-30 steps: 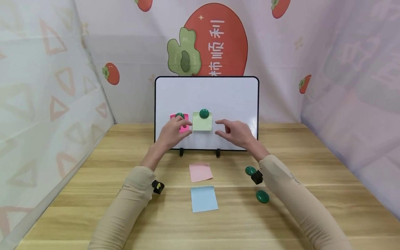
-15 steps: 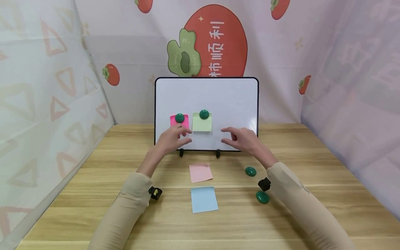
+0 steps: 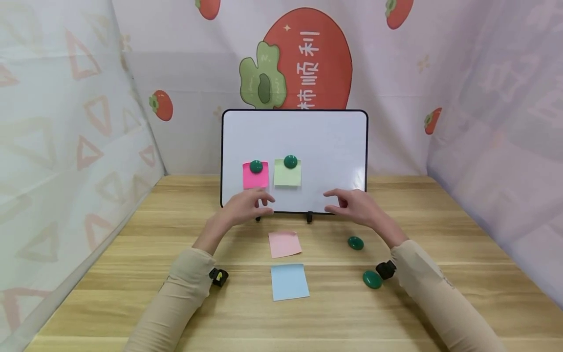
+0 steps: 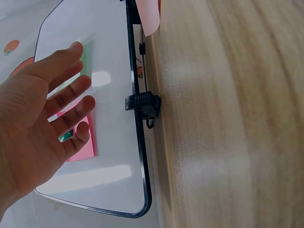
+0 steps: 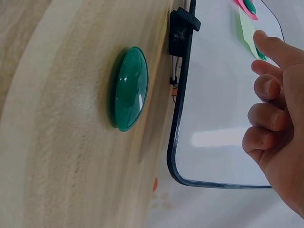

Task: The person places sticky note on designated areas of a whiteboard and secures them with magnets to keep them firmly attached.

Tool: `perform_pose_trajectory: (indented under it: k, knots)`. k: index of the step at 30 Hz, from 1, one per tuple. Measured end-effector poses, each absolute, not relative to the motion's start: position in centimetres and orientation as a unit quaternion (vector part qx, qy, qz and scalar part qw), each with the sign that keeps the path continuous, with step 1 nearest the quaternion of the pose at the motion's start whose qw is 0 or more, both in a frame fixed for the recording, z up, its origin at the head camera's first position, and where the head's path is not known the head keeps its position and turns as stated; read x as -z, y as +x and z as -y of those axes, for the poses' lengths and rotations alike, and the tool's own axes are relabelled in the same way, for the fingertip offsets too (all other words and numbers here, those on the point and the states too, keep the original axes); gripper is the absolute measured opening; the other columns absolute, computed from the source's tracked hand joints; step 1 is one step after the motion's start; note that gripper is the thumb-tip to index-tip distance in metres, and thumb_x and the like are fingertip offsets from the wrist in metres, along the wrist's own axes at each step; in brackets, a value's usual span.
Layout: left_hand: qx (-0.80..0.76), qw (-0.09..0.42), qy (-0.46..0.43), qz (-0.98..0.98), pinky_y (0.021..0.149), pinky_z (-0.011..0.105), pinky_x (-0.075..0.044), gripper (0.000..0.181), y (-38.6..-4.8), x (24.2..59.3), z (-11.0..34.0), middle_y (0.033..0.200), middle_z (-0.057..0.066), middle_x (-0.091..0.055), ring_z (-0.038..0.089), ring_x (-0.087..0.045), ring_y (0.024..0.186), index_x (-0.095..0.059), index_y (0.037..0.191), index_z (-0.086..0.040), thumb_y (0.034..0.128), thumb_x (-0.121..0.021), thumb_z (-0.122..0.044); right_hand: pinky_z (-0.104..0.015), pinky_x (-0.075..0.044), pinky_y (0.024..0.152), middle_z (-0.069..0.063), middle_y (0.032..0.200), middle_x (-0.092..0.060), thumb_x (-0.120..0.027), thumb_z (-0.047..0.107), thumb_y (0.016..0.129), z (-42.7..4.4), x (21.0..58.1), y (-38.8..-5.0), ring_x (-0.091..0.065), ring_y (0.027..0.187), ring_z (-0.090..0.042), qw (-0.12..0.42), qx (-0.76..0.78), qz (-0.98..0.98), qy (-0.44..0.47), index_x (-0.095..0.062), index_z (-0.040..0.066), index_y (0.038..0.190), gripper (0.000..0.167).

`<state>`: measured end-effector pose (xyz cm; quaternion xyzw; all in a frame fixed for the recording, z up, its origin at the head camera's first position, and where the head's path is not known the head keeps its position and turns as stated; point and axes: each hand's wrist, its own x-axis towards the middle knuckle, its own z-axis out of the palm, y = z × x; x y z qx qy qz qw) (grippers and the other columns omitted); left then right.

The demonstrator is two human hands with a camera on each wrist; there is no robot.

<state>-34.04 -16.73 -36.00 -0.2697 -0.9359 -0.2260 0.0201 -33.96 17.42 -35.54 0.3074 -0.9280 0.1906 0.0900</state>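
In the head view a whiteboard [image 3: 334,146] stands upright at the back of the table. A bright pink sticky note [image 3: 250,181] and a pale green sticky note [image 3: 287,178] are on it, each under a round green magnet [image 3: 256,166]. My left hand [image 3: 247,205] hovers in front of the board's lower left, below the pink note, fingers loosely bent and holding nothing. To the right, my right hand [image 3: 357,205] hovers before the lower right of the board, thumb and forefinger apart, also holding nothing. The left wrist view shows the left hand's fingers [image 4: 71,88] spread and relaxed.
A light pink sticky note [image 3: 285,244] and a blue sticky note [image 3: 290,282] lie on the wooden table [image 3: 237,313]. Two green magnets lie to their right, one farther back [image 3: 356,243] and one nearer [image 3: 372,279]. Black clips [image 3: 310,216] support the board's lower edge.
Both hands have drawn back and down from the board. My right hand has also moved to the right. The bright pink note and its magnet, partly covered before, now show fully.
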Motion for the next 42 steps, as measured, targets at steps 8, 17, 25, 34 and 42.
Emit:
perform_pose_trajectory:
  k: [8,17,25,34,42]
  knots:
    - [0.228,-0.006,-0.275,0.934,0.075,0.030,-0.048,0.034,-34.0,36.2,17.0,0.097,-0.002,-0.066,0.013,-0.058,0.081,-0.070,0.121,-0.012,0.0916,-0.072,-0.030,-0.026,-0.035,0.057,0.005,0.067,-0.049,-0.072,0.035,0.091,-18.0,35.9,-33.9,-0.043,0.059,-0.011,0.081,-0.199,0.927,0.309,-0.065,0.014,0.129,0.044]
    - [0.201,-0.053,-0.312,0.927,0.081,0.029,-0.047,0.027,-33.7,36.9,17.0,0.092,-0.003,-0.065,0.011,-0.056,0.085,-0.073,0.115,-0.011,0.0911,-0.072,-0.023,-0.025,-0.033,0.056,0.006,0.067,-0.047,-0.070,0.039,0.092,-18.8,36.8,-33.7,-0.041,0.059,-0.010,0.063,-0.202,0.928,0.307,-0.063,0.016,0.132,0.046]
    - [0.188,-0.113,-0.320,0.922,0.076,0.028,-0.047,0.026,-33.6,37.2,16.5,0.091,-0.003,-0.065,0.011,-0.056,0.082,-0.072,0.116,-0.012,0.0917,-0.072,-0.022,-0.025,-0.037,0.059,0.007,0.066,-0.045,-0.071,0.033,0.092,-20.3,37.4,-33.8,-0.042,0.060,-0.010,0.020,-0.233,0.916,0.325,-0.063,0.015,0.132,0.045]
    - [0.164,-0.140,-0.321,0.922,0.078,0.029,-0.047,0.026,-33.5,37.5,15.8,0.088,-0.004,-0.065,0.010,-0.056,0.081,-0.073,0.113,-0.014,0.0891,-0.075,-0.024,-0.024,-0.037,0.060,0.006,0.065,-0.046,-0.070,0.034,0.093,-21.6,37.9,-33.9,-0.042,0.060,-0.008,-0.041,-0.255,0.910,0.324,-0.064,0.018,0.131,0.042]
    - [0.148,-0.160,-0.325,0.920,0.078,0.029,-0.047,0.022,-33.1,37.5,15.5,0.088,-0.002,-0.065,0.011,-0.055,0.083,-0.074,0.109,-0.013,0.0888,-0.075,-0.020,-0.024,-0.035,0.059,0.002,0.067,-0.043,-0.070,0.034,0.093,-22.1,38.0,-33.9,-0.041,0.062,-0.010,-0.101,-0.271,0.905,0.311,-0.066,0.017,0.129,0.040]
